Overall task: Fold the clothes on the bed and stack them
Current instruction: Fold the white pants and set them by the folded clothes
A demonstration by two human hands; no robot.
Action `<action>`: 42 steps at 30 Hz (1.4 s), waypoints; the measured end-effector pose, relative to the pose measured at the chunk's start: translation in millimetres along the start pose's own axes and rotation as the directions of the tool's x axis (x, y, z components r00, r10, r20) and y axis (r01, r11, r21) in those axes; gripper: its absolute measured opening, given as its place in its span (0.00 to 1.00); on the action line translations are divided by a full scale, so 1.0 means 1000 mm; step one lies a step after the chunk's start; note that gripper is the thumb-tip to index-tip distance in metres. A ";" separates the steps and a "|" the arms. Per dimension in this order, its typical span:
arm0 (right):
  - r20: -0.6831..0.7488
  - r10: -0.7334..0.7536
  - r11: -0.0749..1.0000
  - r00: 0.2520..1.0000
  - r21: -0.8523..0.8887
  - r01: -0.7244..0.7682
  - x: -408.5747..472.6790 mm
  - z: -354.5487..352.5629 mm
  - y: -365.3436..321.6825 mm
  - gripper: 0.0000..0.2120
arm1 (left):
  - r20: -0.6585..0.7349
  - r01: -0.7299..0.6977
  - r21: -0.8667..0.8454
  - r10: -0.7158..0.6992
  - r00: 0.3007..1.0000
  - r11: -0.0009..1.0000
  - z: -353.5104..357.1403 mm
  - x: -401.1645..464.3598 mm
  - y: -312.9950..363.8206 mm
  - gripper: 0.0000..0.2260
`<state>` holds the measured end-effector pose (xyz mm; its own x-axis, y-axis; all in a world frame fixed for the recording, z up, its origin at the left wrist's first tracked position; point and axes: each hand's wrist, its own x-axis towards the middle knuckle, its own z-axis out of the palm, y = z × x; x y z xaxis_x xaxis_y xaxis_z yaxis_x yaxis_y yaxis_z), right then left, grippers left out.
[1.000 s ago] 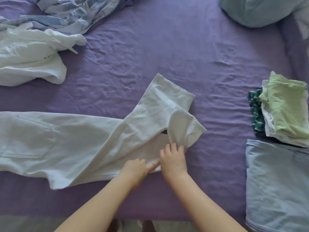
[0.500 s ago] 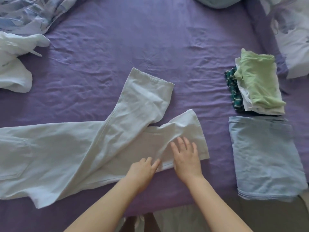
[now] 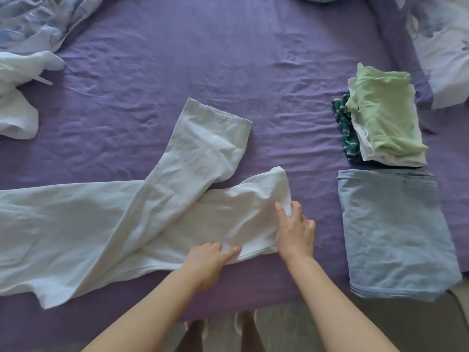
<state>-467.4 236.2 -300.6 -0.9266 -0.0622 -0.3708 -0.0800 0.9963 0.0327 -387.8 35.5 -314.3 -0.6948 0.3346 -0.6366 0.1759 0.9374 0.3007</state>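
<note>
My right hand [image 3: 294, 228] has its grip pinched on the hem of the near trouser leg, thumb on one side and fingers on the other, lifting that corner a little off the bed [image 3: 228, 59]. My left hand [image 3: 209, 260] lies with fingers straight, pressing the lower seam of the same leg just beside the bed's near edge. Both forearms reach in from the near edge, the right wrist bent inward.

There is one pair of pale trousers [image 3: 106, 224], spread along the near edge toward the left side, its two legs crossing, the far leg angled toward the middle of the bed. Toward the right edge lies one folded blue cloth [image 3: 396, 232]; just beyond it stands one stack [image 3: 380, 123] of three folded pieces I can count: green on top, white under it, dark teal at the bottom. One crumpled white garment [image 3: 17, 97] sits at the left edge.

Half a second ago my right hand lay flat on the hem; now it grips it.
</note>
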 end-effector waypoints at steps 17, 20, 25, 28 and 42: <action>0.066 -0.390 0.900 0.919 -0.186 0.395 0.064 -0.017 -0.025 0.30 | -0.339 0.148 -0.174 -0.201 0.919 0.973 -0.040 0.022 -0.010 0.20; 0.087 -0.422 0.886 0.902 -0.172 0.431 0.083 -0.017 -0.031 0.22 | -0.648 0.146 -0.154 -0.212 0.731 0.977 -0.071 0.037 -0.032 0.17; -0.109 -0.384 0.922 0.917 -0.108 0.373 0.102 -0.023 -0.022 0.14 | -0.420 0.575 -0.367 -0.682 0.599 0.731 -0.107 0.056 -0.088 0.25; 0.001 -0.357 0.927 0.934 -0.123 0.354 0.102 -0.023 -0.034 0.13 | -0.194 0.643 -0.522 -0.812 0.550 0.560 -0.121 0.060 -0.116 0.33; -0.211 -0.292 0.895 0.933 0.285 0.344 0.084 -0.011 -0.083 0.08 | -0.270 -0.042 -0.945 -0.701 0.660 0.324 -0.139 0.053 -0.095 0.08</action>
<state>-543.0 147.8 -324.2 -0.9187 -0.3612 -0.1600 -0.2855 0.8870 -0.3630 -538.1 -49.7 -277.5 -0.7700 -0.4626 -0.4394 -0.5727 0.1976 0.7956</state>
